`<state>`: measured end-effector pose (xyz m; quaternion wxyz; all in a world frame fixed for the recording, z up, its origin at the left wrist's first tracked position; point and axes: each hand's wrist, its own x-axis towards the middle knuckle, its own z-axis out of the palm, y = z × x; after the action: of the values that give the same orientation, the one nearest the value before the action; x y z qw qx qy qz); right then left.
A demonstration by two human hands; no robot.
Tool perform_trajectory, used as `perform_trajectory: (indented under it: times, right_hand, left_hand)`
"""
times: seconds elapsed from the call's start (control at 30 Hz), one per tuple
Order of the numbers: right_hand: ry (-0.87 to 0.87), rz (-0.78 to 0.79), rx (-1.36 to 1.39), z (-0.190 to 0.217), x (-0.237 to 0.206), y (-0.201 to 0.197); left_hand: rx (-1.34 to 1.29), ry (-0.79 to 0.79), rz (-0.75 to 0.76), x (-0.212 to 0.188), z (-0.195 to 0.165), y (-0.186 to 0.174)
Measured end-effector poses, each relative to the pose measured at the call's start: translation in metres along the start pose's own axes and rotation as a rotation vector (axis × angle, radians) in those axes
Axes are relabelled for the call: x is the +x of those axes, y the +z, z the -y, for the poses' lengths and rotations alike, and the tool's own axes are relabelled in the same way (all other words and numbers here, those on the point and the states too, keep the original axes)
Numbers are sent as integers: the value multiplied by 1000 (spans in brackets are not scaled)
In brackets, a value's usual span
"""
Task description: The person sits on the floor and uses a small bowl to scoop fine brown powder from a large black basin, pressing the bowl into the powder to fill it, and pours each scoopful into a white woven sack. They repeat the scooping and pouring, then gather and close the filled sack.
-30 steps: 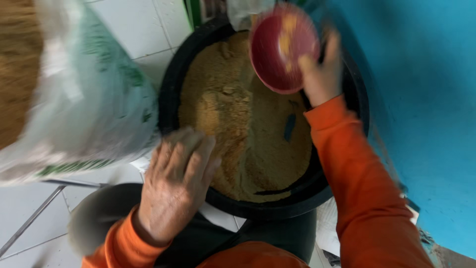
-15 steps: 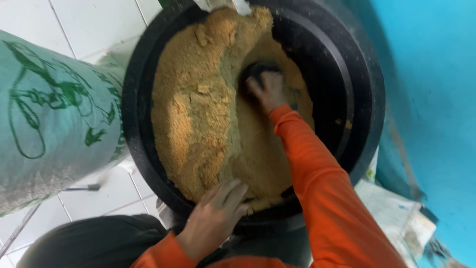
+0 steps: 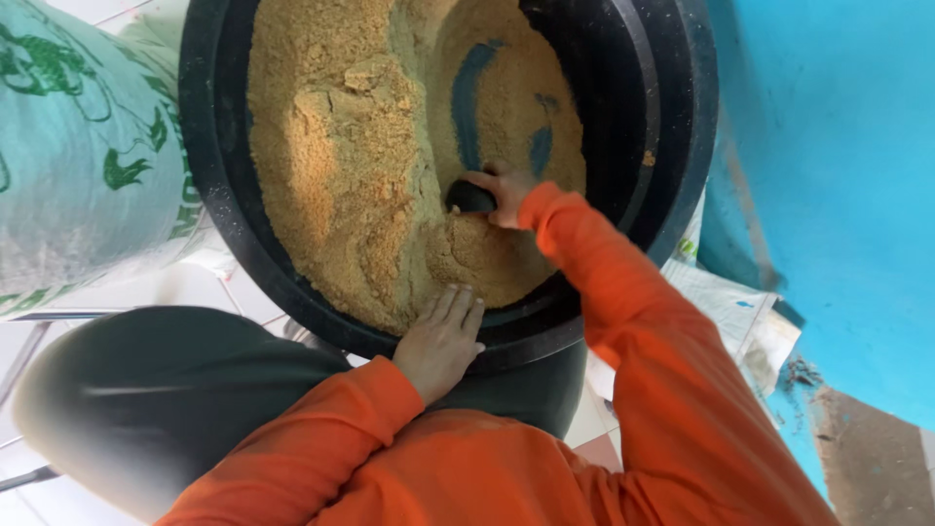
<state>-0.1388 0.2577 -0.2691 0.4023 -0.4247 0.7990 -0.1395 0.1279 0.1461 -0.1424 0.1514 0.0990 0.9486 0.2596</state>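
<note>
Deep inside bin (image 3: 682,117) — right hand (image 3: 502,190)

Big pale woven sack (image 3: 83,146) w/ green print, left of barrel; white printed paper (image 3: 726,307) lower right.

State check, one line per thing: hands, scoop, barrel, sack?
Left hand: flat on the barrel's near rim, holding nothing.
Right hand: inside the barrel, gripping the scoop.
Scoop: mostly buried in meal.
Barrel: open, lid off, meal piled high on one side.
Sack: bulging, beside the barrel.
</note>
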Motion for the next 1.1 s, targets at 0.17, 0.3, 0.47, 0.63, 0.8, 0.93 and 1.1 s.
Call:
perform_trajectory:
  times: [0.17,0.3,0.47,0.63,0.8,0.93,1.1]
  right_hand:
    - [86,309,128,-7,10,-7]
    - [128,382,341,-17,11,2]
    - [-9,341,446,-40,17,20]
    - [60,408,625,-61,9,26]
    - [-12,229,964,-69,-26,10]
    - [37,50,1235,-57,-61,-11]
    - [117,-215,1471,-28,-92,-25]
  left_hand:
    - [3,2,4,-2,3,0]
    - [-7,-2,-15,-1,6,1]
    - [-77,-4,-43,0,10,2]
    - [-113,-19,-77,9,14,-8]
    - [-172,-42,-198,29,11,-18]
    - [-180,-65,-376,48,9,-22]
    - [-187,-118,-619,86,7,-25]
